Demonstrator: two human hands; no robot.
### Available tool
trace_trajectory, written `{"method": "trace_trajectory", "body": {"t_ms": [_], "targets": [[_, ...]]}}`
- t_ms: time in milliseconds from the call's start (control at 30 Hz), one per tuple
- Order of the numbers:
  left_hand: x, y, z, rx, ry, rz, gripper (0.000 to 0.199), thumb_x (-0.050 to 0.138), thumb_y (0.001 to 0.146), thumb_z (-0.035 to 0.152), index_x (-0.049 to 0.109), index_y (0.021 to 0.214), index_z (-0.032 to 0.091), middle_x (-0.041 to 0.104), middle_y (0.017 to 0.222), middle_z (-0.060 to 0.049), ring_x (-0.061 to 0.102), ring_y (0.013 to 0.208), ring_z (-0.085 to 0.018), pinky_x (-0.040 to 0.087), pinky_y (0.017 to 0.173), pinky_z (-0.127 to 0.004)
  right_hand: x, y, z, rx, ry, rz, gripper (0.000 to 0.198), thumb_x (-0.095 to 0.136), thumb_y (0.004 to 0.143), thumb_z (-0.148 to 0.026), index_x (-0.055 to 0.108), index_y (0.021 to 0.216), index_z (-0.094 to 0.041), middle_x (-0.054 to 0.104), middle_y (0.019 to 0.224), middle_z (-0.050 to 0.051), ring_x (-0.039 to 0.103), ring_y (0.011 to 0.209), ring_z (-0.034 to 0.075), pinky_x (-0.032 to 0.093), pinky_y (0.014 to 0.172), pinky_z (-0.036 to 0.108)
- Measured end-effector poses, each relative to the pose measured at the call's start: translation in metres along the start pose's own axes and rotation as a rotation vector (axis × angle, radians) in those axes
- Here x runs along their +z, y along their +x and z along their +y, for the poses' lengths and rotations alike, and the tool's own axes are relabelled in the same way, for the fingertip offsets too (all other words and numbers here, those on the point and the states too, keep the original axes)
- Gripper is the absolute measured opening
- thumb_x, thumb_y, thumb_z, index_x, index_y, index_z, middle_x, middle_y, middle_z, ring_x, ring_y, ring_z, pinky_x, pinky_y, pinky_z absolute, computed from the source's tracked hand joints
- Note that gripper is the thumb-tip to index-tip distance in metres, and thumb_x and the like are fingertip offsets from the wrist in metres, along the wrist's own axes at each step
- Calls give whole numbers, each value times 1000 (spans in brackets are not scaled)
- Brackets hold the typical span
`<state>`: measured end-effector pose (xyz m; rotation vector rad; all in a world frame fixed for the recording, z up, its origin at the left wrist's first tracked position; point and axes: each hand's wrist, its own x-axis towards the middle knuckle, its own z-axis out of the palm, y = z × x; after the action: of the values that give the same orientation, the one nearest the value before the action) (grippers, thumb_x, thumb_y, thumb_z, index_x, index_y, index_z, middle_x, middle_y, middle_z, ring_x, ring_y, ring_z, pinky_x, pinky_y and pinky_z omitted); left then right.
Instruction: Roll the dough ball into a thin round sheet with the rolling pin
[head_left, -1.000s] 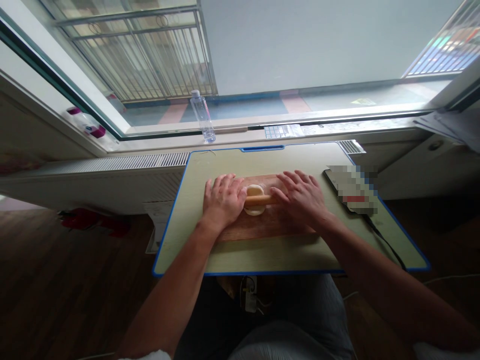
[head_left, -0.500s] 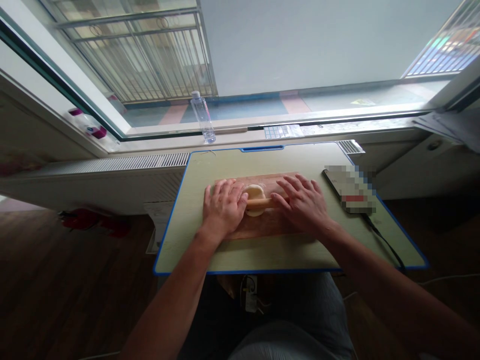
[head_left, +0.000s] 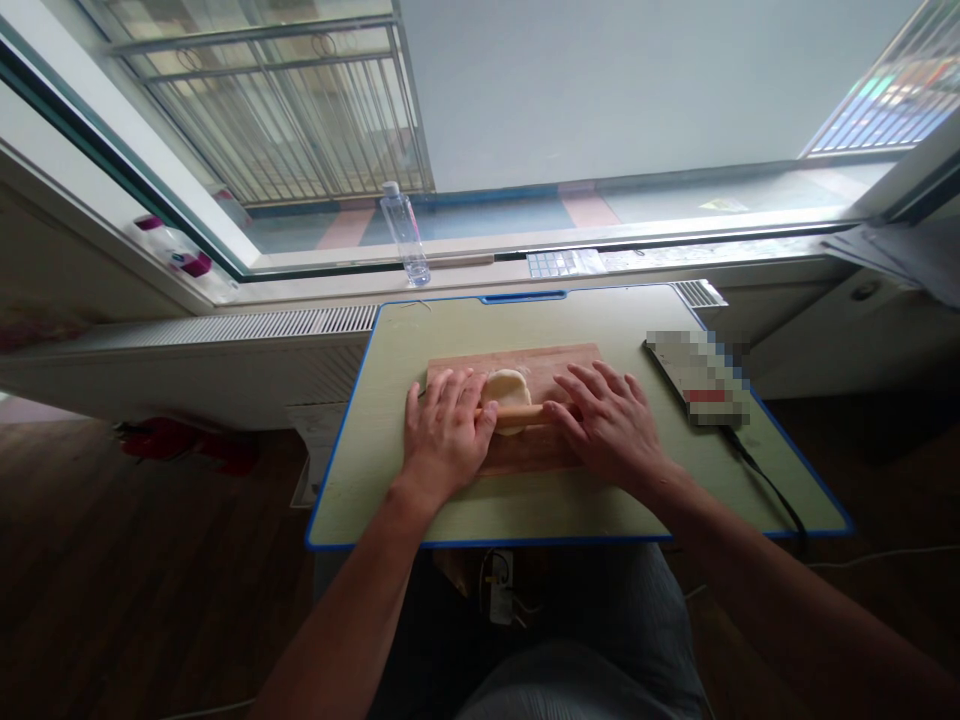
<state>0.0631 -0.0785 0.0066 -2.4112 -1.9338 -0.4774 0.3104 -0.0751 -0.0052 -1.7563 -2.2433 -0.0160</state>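
A short wooden rolling pin [head_left: 517, 414] lies across a round, flat piece of pale dough [head_left: 506, 388] on a wooden board [head_left: 536, 458]. My left hand [head_left: 448, 420] holds the pin's left end under the palm, its thumb along the wood and its fingers reaching forward over the board. At the other end, my right hand [head_left: 607, 410] has the pin beneath its thumb and palm, fingers stretched forward and somewhat spread. Both ends of the pin are hidden by the hands. The dough shows on the far side of the pin, with a thin edge on the near side.
The board rests on a small pale table [head_left: 450, 520] with a blue rim. To the right lies a phone [head_left: 694, 385], partly blurred out, with a black cable [head_left: 765, 482]. A clear bottle [head_left: 405, 235] stands on the windowsill behind, above a radiator [head_left: 300, 322].
The rolling pin and both hands have shifted slightly toward me, and more of the dough shows beyond the pin. Both hands stay on the pin.
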Motion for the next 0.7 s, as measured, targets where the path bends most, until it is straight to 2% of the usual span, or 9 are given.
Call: {"method": "trace_trajectory", "body": {"t_ms": [500, 700], "targets": [[-2, -21, 2, 6, -27, -12, 57, 42, 114, 46, 59, 165, 29, 56, 173, -7, 49, 160, -34, 35, 134, -60, 4, -24, -3, -9, 54, 27, 60, 43, 114, -56, 62, 161, -25, 60, 169, 11, 44, 159, 39, 35, 129, 60], [-5, -14, 3, 0, -5, -47, 56, 43, 113, 45, 60, 165, 31, 53, 175, -5, 47, 163, -33, 35, 135, -60, 3, -21, -4, 13, 17, -8, 63, 40, 115, -56, 60, 162, -21, 59, 169, 12, 44, 160, 39, 34, 130, 62]]}}
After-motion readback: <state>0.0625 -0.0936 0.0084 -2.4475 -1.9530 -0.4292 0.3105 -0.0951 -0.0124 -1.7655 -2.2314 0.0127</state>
